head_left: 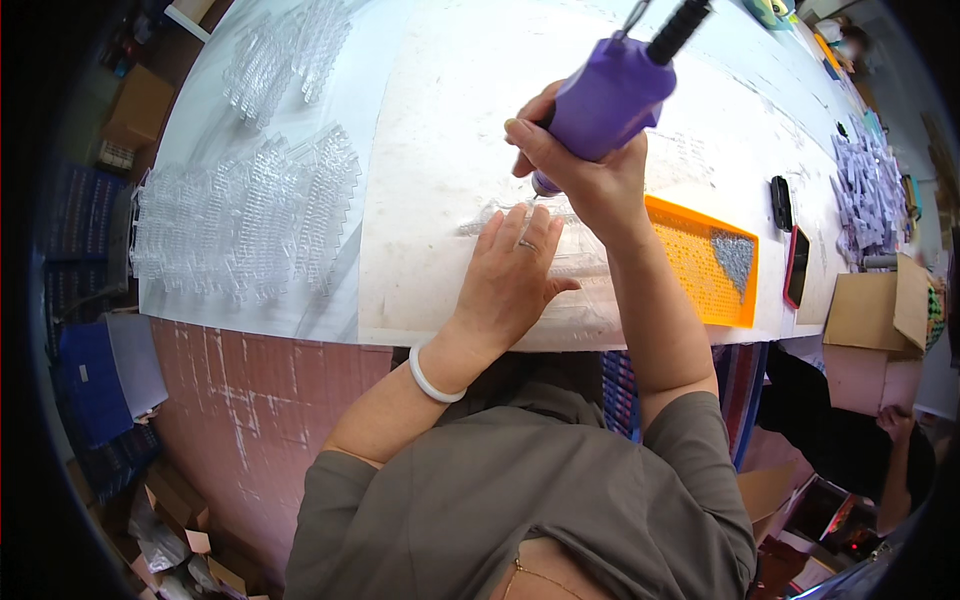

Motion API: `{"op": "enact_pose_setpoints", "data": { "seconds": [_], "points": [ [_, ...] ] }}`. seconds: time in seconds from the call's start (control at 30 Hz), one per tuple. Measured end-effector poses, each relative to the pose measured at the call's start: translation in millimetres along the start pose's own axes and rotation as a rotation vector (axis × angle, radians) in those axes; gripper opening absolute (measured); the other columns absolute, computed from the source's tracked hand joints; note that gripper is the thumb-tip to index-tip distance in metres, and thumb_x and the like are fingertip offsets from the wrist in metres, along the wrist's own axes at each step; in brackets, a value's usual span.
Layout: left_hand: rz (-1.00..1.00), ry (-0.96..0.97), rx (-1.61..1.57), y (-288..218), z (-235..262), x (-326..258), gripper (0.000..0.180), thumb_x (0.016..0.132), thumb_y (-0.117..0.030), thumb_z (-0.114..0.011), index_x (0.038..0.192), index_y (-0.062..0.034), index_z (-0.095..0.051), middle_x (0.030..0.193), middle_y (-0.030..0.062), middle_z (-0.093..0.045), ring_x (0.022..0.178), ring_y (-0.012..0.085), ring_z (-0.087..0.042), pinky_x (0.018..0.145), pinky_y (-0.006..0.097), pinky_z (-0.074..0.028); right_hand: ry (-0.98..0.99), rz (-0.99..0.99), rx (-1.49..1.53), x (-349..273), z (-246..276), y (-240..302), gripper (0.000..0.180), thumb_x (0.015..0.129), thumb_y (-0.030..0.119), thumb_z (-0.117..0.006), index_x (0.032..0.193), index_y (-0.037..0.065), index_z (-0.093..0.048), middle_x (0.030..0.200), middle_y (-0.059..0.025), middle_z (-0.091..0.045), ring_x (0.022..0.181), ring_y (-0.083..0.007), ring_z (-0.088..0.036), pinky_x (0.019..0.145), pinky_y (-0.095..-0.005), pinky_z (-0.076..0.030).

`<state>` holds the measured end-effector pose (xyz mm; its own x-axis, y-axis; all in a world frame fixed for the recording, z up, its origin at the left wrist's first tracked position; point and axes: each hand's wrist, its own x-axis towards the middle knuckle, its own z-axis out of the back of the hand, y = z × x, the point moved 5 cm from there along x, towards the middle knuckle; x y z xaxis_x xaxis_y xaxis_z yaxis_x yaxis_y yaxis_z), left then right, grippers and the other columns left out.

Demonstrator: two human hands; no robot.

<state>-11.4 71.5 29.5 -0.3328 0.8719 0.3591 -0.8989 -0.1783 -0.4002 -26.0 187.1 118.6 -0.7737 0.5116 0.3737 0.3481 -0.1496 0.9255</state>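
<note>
My right hand (pixel 608 182) is closed around a purple electric screwdriver (pixel 612 98), held tilted with its tip pointing down. A black cable runs from the screwdriver's upper end. The tip is just beyond the fingertips of my left hand (pixel 505 285), at a clear plastic strip (pixel 472 228) on the white work surface. My left hand lies flat, fingers stretched out, with its fingertips on or beside that strip; the exact contact is hard to see. More clear plastic (pixel 580 268) lies beside my left thumb. To the right is an orange tray (pixel 703 216) with a heap of small metal screws (pixel 735 260).
Rows of clear ridged plastic strips (pixel 240 215) cover the table's left side, with more (pixel 290 60) farther back. At the right lie a black object (pixel 781 203), a phone (pixel 797 265), a pile of whitish pieces (pixel 868 190) and a cardboard box (pixel 875 312). Another person's arm (pixel 897 470) shows lower right.
</note>
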Motion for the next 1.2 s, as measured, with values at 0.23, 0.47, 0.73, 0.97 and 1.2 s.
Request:
{"op": "enact_pose_setpoints", "data": {
  "seconds": [0.23,0.47,0.73,0.97,1.2],
  "points": [
    [-0.041,-0.009,0.017,-1,7,2,0.058,0.079,-0.03,-0.071,0.124,0.0042,-0.056,0.129,0.0164,-0.052,0.121,0.0324,-0.047,0.104,0.044,-0.037,-0.139,0.319,0.128,-6,53,47,0.006,0.086,0.001,-0.066,0.091,0.002,-0.064,0.078,-0.0107,-0.068,0.058,-0.0148,-0.065,0.053,-0.0242,-0.054],
    [-0.034,0.021,0.038,-1,3,1,0.056,0.078,-0.03,-0.072,0.122,0.0029,-0.059,0.128,0.0162,-0.053,0.12,0.0323,-0.047,0.103,0.044,-0.037,-0.338,0.241,-0.052,-42,121,43,0.006,0.087,0.001,-0.067,0.092,0.001,-0.064,0.074,-0.0091,-0.066,0.057,-0.013,-0.065,0.054,-0.0222,-0.053],
    [0.055,0.085,0.273,-8,6,-4,0.06,0.085,-0.048,-0.06,0.128,-0.0066,-0.059,0.137,0.0059,-0.052,0.123,0.031,-0.042,0.104,0.048,-0.032,-0.391,0.224,0.001,-49,129,42,0.005,0.087,-0.001,-0.066,0.091,0.0,-0.063,0.074,-0.0092,-0.066,0.057,-0.0126,-0.064,0.055,-0.0229,-0.053],
    [0.061,0.115,0.31,-11,4,-5,0.063,0.085,-0.051,-0.059,0.132,-0.0086,-0.056,0.138,0.0047,-0.05,0.126,0.0306,-0.041,0.106,0.051,-0.03,-0.405,0.262,-0.169,-48,131,47,0.005,0.087,0.001,-0.067,0.089,0.0,-0.064,0.075,-0.0075,-0.066,0.059,-0.011,-0.065,0.055,-0.0208,-0.053],
    [0.052,0.098,0.282,-10,2,-5,0.066,0.081,-0.049,-0.064,0.131,-0.006,-0.057,0.137,0.0052,-0.05,0.125,0.0304,-0.041,0.106,0.055,-0.029,-0.466,0.179,-0.134,-50,137,30,0.007,0.087,-0.001,-0.066,0.092,0.0,-0.063,0.076,-0.0093,-0.065,0.057,-0.0128,-0.063,0.056,-0.0236,-0.051]
  ]
}}
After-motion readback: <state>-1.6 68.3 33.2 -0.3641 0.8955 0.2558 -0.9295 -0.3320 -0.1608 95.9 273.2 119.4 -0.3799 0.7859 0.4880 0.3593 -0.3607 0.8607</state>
